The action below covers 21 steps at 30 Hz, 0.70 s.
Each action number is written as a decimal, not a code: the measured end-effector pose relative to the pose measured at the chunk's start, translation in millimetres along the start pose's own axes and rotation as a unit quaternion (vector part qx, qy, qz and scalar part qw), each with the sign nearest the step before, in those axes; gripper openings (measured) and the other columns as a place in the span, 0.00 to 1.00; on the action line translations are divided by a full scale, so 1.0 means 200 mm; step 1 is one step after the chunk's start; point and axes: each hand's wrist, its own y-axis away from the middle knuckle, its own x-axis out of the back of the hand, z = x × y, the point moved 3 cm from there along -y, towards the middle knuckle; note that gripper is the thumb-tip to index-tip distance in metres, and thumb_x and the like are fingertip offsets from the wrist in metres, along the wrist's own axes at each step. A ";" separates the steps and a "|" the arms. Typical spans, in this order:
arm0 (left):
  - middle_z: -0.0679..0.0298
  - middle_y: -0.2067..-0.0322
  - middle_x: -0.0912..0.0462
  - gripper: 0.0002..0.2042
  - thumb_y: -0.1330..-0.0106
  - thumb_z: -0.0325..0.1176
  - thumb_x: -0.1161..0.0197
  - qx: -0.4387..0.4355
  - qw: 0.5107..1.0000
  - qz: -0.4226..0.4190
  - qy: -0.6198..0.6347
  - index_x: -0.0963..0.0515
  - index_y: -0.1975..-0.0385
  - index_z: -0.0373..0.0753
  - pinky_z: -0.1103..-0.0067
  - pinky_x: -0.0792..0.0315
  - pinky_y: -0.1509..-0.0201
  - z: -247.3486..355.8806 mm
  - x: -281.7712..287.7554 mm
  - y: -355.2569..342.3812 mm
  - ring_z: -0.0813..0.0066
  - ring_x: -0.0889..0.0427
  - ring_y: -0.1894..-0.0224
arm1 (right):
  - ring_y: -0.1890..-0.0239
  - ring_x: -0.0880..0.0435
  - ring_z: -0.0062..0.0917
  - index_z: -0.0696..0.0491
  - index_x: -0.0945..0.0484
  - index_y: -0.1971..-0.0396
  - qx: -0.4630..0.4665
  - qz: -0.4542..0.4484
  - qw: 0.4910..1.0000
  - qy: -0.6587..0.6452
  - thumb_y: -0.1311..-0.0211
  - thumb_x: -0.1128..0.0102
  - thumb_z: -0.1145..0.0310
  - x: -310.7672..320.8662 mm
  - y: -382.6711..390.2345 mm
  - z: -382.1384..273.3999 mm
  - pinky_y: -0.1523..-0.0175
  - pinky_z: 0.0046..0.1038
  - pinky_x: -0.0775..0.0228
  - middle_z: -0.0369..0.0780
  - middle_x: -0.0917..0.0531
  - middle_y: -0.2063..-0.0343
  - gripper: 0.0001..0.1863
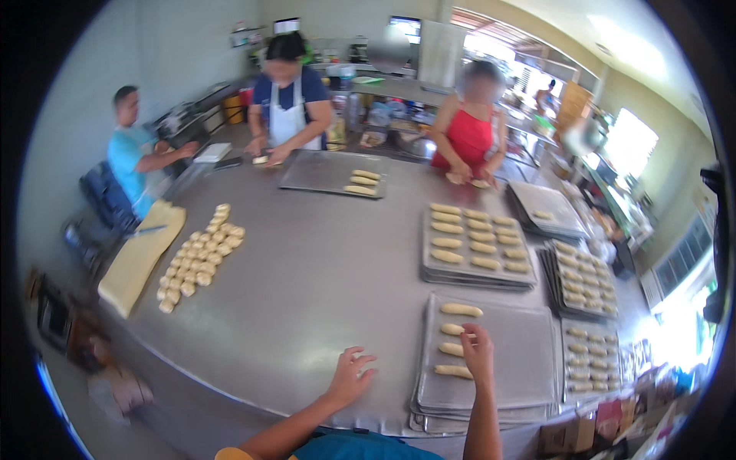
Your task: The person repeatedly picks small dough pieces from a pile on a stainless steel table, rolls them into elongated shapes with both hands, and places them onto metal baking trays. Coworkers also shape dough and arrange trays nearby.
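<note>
My right hand (479,354) is over the near baking tray (506,360), its fingers bent round the right end of a pale dough roll (451,329), which they partly hide. Other dough rolls lie crosswise in a column along that tray's left side: one above (461,310) and two below, the lowest (454,372) nearest me. My left hand (353,377) hovers by the metal table (307,307), fingers spread and nothing in them, to the left of the tray stack.
Beyond stands a tray (477,264) filled with dough rolls; more loaded trays (586,280) sit right. Dough pieces (195,264) and a long dough sheet (142,257) lie left. Across the table, two people in aprons handle dough near another tray (314,172); a third person sits left.
</note>
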 end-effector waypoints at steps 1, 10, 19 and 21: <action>0.54 0.41 0.34 0.16 0.39 0.29 0.33 0.003 1.000 0.019 -0.024 0.20 0.50 0.46 0.69 0.28 0.46 -0.04 0.08 0.04 0.58 0.28 0.50 | 0.70 0.18 0.28 0.54 0.19 0.54 0.014 -0.038 0.999 -0.003 0.38 0.36 0.75 -0.11 -0.03 -0.06 0.65 0.28 0.24 0.43 0.19 0.62 0.12; 0.52 0.43 0.31 0.15 0.38 0.26 0.35 0.135 0.967 0.204 -0.076 0.20 0.51 0.44 0.66 0.26 0.45 -0.40 0.78 0.58 0.55 0.22 0.50 | 0.64 0.14 0.32 0.50 0.20 0.50 0.192 -0.451 0.870 -0.056 0.37 0.36 0.71 -1.36 0.43 -0.64 0.58 0.32 0.20 0.45 0.18 0.58 0.15; 0.51 0.48 0.24 0.11 0.38 0.27 0.35 0.195 0.932 0.277 -0.125 0.19 0.56 0.43 0.65 0.22 0.54 -0.79 1.64 0.93 0.50 0.18 0.59 | 0.59 0.14 0.32 0.52 0.19 0.49 0.141 -0.538 0.826 -0.096 0.39 0.34 0.68 -2.64 0.65 -1.04 0.52 0.31 0.22 0.45 0.17 0.56 0.17; 0.51 0.48 0.24 0.11 0.38 0.27 0.35 0.195 0.934 0.283 -0.100 0.18 0.56 0.44 0.65 0.21 0.56 -0.88 1.79 0.96 0.50 0.17 0.60 | 0.59 0.14 0.32 0.51 0.19 0.50 0.134 -0.503 0.851 -0.067 0.39 0.34 0.68 -2.89 0.55 -1.17 0.53 0.32 0.22 0.45 0.16 0.58 0.17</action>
